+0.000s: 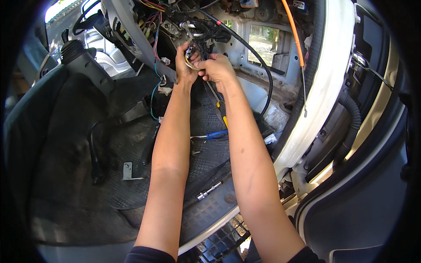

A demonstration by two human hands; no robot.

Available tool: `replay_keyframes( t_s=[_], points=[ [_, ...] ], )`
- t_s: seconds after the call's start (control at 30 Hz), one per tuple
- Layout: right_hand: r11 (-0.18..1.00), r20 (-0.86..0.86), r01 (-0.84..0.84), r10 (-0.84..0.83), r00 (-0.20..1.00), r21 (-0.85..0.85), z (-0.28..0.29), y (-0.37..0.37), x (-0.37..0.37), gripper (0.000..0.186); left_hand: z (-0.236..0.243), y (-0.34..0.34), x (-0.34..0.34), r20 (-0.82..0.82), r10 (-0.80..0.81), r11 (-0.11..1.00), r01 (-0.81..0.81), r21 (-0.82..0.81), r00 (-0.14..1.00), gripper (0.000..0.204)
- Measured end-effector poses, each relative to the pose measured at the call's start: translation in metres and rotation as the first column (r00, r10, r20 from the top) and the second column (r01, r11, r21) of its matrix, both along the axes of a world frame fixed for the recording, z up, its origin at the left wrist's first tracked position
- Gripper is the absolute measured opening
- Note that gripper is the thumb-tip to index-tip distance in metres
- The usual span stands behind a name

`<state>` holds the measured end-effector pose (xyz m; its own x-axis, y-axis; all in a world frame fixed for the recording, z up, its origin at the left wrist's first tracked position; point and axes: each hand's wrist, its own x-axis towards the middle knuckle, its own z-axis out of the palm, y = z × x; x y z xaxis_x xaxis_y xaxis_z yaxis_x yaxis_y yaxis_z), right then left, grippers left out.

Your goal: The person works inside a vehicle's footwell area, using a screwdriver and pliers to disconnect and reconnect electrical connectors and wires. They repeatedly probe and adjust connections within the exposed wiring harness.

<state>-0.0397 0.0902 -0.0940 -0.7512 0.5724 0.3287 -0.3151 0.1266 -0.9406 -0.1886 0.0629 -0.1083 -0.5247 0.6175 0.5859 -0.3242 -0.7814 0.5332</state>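
Both arms reach forward into the opened dashboard of a vehicle cab. My left hand (186,69) is closed around a small looped bundle of wires (190,65), with pale and yellowish strands showing. From the other side, my right hand (218,71) pinches the same wires, thumb and fingers together. Just behind the hands hangs a black-wrapped wiring harness (203,40). Below the right hand, a yellow-and-black handled screwdriver (222,110) leans with its shaft upward. The fingertips partly hide where the wires run.
A blue-handled screwdriver (216,134), a metal bracket (127,171) and a chrome socket tool (209,191) lie on the dark floor mat. A thick black cable (262,61) curves down at the right; an orange cable (294,33) hangs by the white door frame (331,83). The gear lever (75,51) stands left.
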Motion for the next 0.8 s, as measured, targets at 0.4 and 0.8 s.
replay_keyframes(
  t_s=[0.4, 0.8],
  points=[
    [0.887, -0.478, 0.286, -0.441, 0.759, -0.363, -0.035, 0.014, -0.073, 0.025, -0.002, 0.006, -0.001, 0.115, -0.138, 0.99, 0.134, 0.044, 0.984, 0.03],
    [0.962, -0.579, -0.149, -0.011, 0.815, -0.227, -0.031, 0.008, -0.088, 0.037, 0.0, 0.008, -0.005, -0.014, 0.101, 0.991, -0.099, 0.088, 0.995, 0.03]
  ],
)
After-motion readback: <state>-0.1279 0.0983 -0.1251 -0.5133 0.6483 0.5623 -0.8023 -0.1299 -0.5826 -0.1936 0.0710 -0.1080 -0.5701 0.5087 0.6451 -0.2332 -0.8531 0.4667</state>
